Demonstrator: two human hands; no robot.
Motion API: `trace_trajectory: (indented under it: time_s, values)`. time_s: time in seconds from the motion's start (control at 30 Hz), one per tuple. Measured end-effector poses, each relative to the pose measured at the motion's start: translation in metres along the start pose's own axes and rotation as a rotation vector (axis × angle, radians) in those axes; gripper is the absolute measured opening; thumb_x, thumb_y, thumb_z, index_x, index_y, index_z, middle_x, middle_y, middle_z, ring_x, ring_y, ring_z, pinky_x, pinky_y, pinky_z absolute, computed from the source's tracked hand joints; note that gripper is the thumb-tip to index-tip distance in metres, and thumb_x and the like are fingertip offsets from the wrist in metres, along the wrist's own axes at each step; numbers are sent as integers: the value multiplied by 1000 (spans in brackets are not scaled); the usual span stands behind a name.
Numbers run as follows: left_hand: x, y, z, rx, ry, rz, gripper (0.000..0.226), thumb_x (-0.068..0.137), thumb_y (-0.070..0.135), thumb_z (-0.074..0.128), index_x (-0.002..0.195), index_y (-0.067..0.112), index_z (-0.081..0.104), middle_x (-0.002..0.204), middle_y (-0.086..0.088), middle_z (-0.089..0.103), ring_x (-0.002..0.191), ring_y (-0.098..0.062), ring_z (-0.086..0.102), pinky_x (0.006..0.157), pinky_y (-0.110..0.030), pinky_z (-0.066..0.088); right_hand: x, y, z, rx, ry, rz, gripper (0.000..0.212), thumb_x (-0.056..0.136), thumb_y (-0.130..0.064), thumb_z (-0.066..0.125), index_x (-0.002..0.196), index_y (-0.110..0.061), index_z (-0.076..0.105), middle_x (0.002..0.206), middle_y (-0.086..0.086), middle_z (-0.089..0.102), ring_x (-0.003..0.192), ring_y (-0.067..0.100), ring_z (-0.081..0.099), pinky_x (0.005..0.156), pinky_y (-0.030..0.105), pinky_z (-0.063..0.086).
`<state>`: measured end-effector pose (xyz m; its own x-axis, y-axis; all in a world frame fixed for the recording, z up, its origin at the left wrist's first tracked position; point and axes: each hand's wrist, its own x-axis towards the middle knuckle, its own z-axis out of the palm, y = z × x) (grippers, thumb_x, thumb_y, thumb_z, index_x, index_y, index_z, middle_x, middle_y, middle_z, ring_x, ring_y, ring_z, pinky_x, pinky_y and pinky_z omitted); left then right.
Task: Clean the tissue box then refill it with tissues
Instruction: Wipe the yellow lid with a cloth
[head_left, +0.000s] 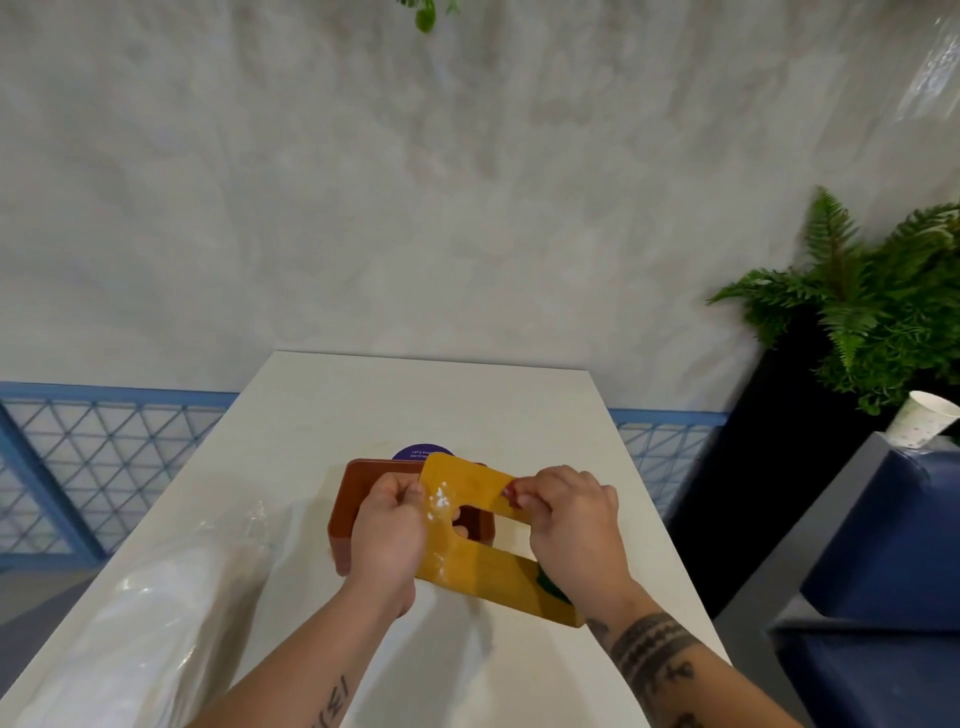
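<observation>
Yellow plastic lid, off the brown tissue box on the worktop, is pinched at one end by my left hand. My right hand grips the other end, with something green tucked under it, probably for wiping.

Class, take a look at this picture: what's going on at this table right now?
A person holds the tissue box's yellow lid above the white table. The left hand grips one end and the right hand pinches the other. The brown box base sits lidless on the table just behind it. A plastic-wrapped pack of white tissues lies at the left, not yet loaded.
</observation>
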<state>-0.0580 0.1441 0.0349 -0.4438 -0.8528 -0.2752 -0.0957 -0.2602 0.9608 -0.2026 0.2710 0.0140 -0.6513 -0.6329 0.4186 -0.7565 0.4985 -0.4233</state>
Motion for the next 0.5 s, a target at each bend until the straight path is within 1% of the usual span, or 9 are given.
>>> trace_trajectory:
  time_s: [0.07,0.17,0.2,0.23,0.3,0.4,0.47,0.5]
  values:
    - [-4,2,6,18,-18,17,22,105,26,49,94,31,68,85,-8,78,78,-33,77,78,-57,62,9,-17,-2,19,0,11,20,101,-31,55,107,-36,74,107,-20,66,99,8,55,90,32,38]
    - [-9,4,12,47,-7,46,24,104,25,51,89,30,69,85,-5,77,87,-33,74,84,-53,61,6,-38,1,28,-62,-109,22,99,-34,52,105,-36,73,109,-19,67,100,11,54,92,32,36]
    - [-9,6,11,35,-3,42,24,104,24,51,89,29,69,85,-6,77,87,-33,74,84,-52,61,2,-38,1,13,-78,-136,24,98,-35,51,104,-36,74,109,-19,67,99,12,54,91,31,36]
    - [-8,6,9,27,-2,28,23,104,23,51,91,28,69,85,-7,77,82,-33,76,82,-53,61,1,-31,-1,0,-84,-130,24,98,-36,51,104,-37,74,108,-19,67,99,11,55,90,31,35]
    - [-7,7,3,2,-4,1,20,105,22,51,96,26,68,83,-10,78,73,-33,77,78,-56,63,3,-7,-7,-22,-74,-51,21,99,-34,55,107,-39,73,109,-20,67,99,9,56,90,31,36]
    - [-6,5,-3,3,-5,1,18,106,20,50,103,24,66,81,-9,79,70,-31,78,78,-56,63,7,30,-23,-56,-98,107,21,100,-33,55,112,-41,71,112,-22,66,104,6,56,92,30,34]
    - [-6,3,-1,-9,0,-1,17,106,19,50,104,23,66,80,-9,79,70,-31,78,78,-56,63,8,35,-28,-30,-87,127,21,101,-32,55,113,-40,71,112,-22,64,104,6,55,91,30,32]
    - [-6,3,1,-25,5,-6,17,106,19,49,105,22,66,80,-9,79,70,-31,78,78,-56,63,6,32,-29,-38,-91,83,20,100,-32,56,111,-40,71,111,-23,65,102,7,55,91,30,35]
